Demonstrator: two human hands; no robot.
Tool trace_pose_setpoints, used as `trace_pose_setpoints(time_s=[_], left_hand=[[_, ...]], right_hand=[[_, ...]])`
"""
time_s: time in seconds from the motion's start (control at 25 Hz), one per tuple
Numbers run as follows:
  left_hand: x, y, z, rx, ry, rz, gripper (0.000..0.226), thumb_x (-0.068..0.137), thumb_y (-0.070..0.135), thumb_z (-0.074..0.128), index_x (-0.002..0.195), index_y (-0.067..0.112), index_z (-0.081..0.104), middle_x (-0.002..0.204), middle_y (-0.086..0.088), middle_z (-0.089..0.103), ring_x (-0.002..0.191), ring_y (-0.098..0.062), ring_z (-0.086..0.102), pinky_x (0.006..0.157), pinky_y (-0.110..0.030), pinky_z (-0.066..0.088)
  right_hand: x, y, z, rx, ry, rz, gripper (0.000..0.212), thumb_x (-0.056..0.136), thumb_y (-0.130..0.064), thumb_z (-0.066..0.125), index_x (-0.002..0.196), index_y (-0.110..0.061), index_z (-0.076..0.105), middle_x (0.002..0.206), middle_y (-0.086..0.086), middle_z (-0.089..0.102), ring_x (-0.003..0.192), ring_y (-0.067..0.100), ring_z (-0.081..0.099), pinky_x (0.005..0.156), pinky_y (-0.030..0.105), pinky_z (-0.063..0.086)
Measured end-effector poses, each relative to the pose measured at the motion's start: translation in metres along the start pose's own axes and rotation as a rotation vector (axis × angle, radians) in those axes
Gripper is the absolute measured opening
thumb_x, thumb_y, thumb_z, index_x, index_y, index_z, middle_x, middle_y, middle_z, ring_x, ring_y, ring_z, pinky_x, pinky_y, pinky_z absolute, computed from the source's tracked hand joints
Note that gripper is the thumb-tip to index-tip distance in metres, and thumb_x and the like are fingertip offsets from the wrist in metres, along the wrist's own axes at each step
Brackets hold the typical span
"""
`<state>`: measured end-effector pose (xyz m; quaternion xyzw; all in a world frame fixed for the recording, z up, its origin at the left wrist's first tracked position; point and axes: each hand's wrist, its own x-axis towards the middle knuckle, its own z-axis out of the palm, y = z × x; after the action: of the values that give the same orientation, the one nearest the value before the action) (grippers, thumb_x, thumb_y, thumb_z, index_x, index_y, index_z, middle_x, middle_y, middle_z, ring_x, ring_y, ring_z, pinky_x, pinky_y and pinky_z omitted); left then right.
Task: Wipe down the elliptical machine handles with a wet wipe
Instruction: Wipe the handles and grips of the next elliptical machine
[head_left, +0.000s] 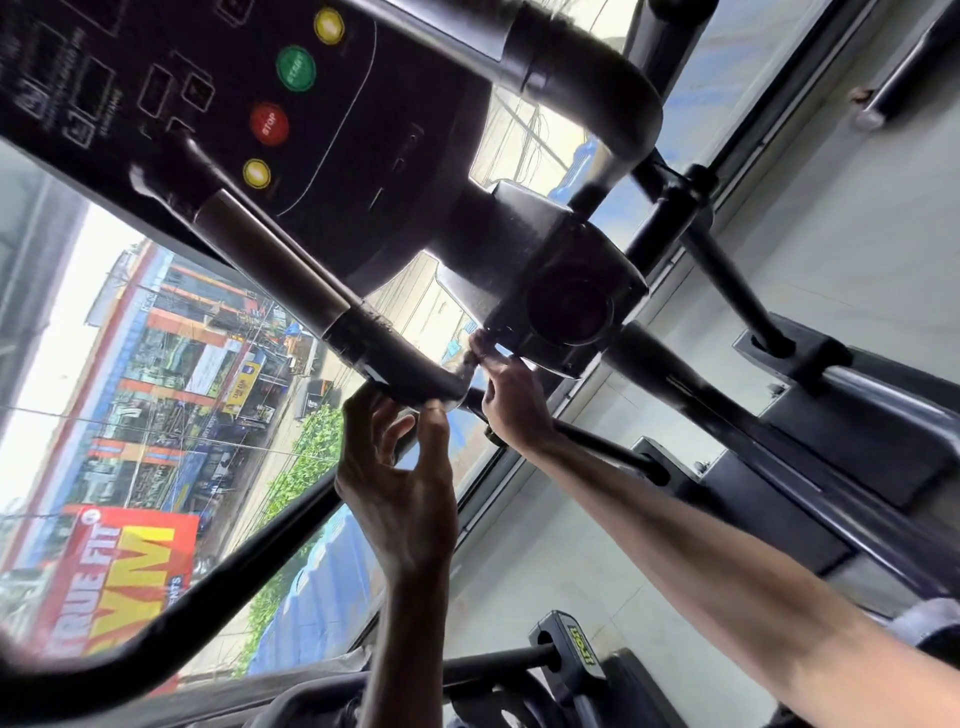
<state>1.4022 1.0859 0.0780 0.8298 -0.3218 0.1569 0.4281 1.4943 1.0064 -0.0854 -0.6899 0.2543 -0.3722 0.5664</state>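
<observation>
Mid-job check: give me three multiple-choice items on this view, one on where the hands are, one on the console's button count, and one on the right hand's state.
1. Where are both hands working?
A) on a pedal
B) at the lower curved end of the handle
C) on the window glass

2. How many round buttons show on the console?
A) two
B) three
C) four

3. The right hand is:
A) flat and open
B) pinching a small pale wad
C) hanging idle

Answers:
1 B: the left hand touches the handle's underside, and the right hand is beside it at the same curved end.
2 C: there are two yellow, one green and one red.
3 B: its fingertips close on the wad, probably the wipe, at the handle's end.
</observation>
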Motion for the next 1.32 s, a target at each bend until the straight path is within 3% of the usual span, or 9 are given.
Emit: trace_pose_setpoints(time_s=[0.12,0.24,0.36,0.48,0.8,1.0,1.12,1.2,1.32], left_hand=[[-0.001,0.001,-0.003,0.008,-0.003,-0.011,0.031,0.082,0.014,0.064,0.111,0.003,0.066,0.097,0.006,0.075,0.095,-0.01,0.071,0.085,-0.037,0.06],[0.0,0.001,-0.006,0.012,-0.019,-0.015,0.031,0.083,0.018,0.066,0.113,0.009,0.067,0.099,0.012,0.075,0.097,-0.007,0.072,0.087,-0.042,0.06],[0.0,0.0,-0.009,0.029,-0.029,-0.012,0.03,0.084,0.019,0.067,0.114,0.013,0.068,0.104,0.003,0.075,0.099,-0.009,0.072,0.089,-0.045,0.059],[0.001,0.001,-0.012,0.056,-0.047,-0.007,0.027,0.085,0.021,0.067,0.112,0.021,0.069,0.102,0.002,0.076,0.097,-0.006,0.073,0.088,-0.041,0.06],[0.0,0.009,-0.019,-0.051,-0.016,-0.015,0.049,0.085,0.033,0.063,0.132,0.022,0.059,0.109,0.009,0.074,0.099,-0.005,0.071,0.085,-0.026,0.058],[0.007,0.014,-0.021,-0.199,0.0,-0.004,0.045,0.087,0.024,0.063,0.132,0.019,0.058,0.112,0.007,0.071,0.102,-0.007,0.07,0.076,-0.015,0.053],[0.006,0.013,-0.023,-0.256,-0.002,-0.001,0.04,0.089,0.023,0.063,0.128,0.018,0.06,0.109,0.011,0.071,0.104,-0.008,0.069,0.074,-0.033,0.061],[0.008,0.011,-0.025,-0.269,-0.005,-0.003,0.04,0.089,0.032,0.064,0.127,0.02,0.062,0.109,0.017,0.071,0.106,-0.008,0.069,0.077,-0.049,0.062],[0.011,0.005,-0.028,-0.311,-0.024,0.001,0.045,0.087,0.041,0.061,0.126,0.019,0.062,0.11,0.014,0.072,0.107,-0.011,0.069,0.078,-0.056,0.06]], right_hand=[[0.002,-0.016,-0.021,0.117,-0.063,0.037,0.051,0.09,0.013,0.052,0.138,-0.004,0.055,0.136,0.009,0.061,0.123,0.014,0.062,0.105,0.01,0.04],[-0.015,-0.042,-0.059,0.435,-0.107,0.079,0.036,0.098,0.005,0.053,0.13,-0.007,0.063,0.124,0.01,0.068,0.091,-0.011,0.065,0.074,0.001,0.048],[-0.04,-0.064,-0.086,0.444,-0.032,-0.088,0.037,0.099,-0.008,0.058,0.13,-0.028,0.063,0.102,-0.012,0.068,0.089,0.001,0.062,0.074,0.009,0.048],[-0.044,-0.068,-0.09,0.262,0.049,-0.261,0.037,0.098,-0.011,0.06,0.132,-0.026,0.06,0.097,-0.037,0.052,0.104,0.014,0.057,0.085,0.019,0.051],[-0.046,-0.101,-0.129,0.531,-0.047,-0.176,0.03,0.096,-0.015,0.066,0.125,-0.018,0.067,0.112,0.001,0.075,0.102,0.009,0.073,0.088,0.029,0.06],[-0.023,-0.12,-0.131,0.536,-0.085,-0.14,0.023,0.091,-0.012,0.071,0.113,-0.015,0.075,0.106,-0.003,0.077,0.098,0.01,0.074,0.09,0.041,0.06],[-0.028,-0.13,-0.132,0.519,-0.008,-0.21,0.022,0.092,-0.012,0.071,0.114,-0.012,0.075,0.105,-0.003,0.077,0.096,0.008,0.074,0.088,0.031,0.059],[-0.034,-0.127,-0.134,0.402,0.012,-0.261,0.021,0.092,-0.011,0.07,0.111,-0.014,0.076,0.104,-0.005,0.077,0.092,0.007,0.074,0.086,0.033,0.06],[-0.022,-0.128,-0.135,0.35,-0.031,-0.206,0.02,0.09,-0.01,0.07,0.108,-0.013,0.078,0.1,-0.005,0.078,0.094,0.008,0.075,0.088,0.04,0.06]])
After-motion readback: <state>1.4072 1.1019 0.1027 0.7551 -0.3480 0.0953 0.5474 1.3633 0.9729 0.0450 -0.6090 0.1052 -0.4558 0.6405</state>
